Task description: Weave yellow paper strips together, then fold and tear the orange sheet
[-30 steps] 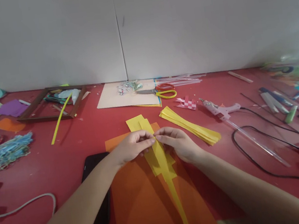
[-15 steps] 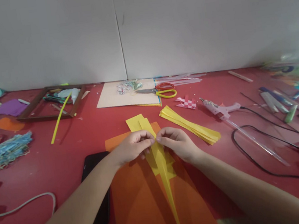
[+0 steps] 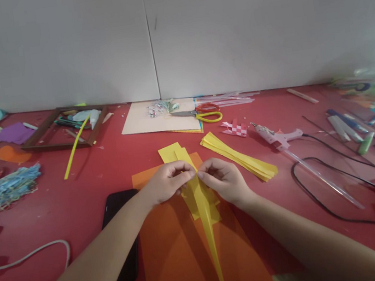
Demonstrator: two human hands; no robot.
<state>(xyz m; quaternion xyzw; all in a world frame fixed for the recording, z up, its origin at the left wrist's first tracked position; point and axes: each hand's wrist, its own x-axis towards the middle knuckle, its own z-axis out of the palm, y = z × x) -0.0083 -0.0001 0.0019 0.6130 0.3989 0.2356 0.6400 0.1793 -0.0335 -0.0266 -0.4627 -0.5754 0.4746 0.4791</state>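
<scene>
The left hand (image 3: 170,180) and the right hand (image 3: 226,181) nearly meet, thumb and forefinger of each pinched together on the yellow paper strip (image 3: 202,203) between them. A second ago the strip's tail bent off to the right; now it runs straighter and farther left, while the hands have barely shifted. The strip passes over yellow paper pieces (image 3: 169,153) and the orange sheet (image 3: 169,259), whose left edge comes just beside the black phone (image 3: 132,269). Red tabletop (image 3: 278,190) shows between the right forearm and the black cord (image 3: 293,176). Both forearms slant inward from the near side, the remaining fingers loosely curled. Past the right hand lies a fanned bundle of yellow strips (image 3: 238,156); farther off, scissors (image 3: 200,112) rest near the wall (image 3: 228,32).
</scene>
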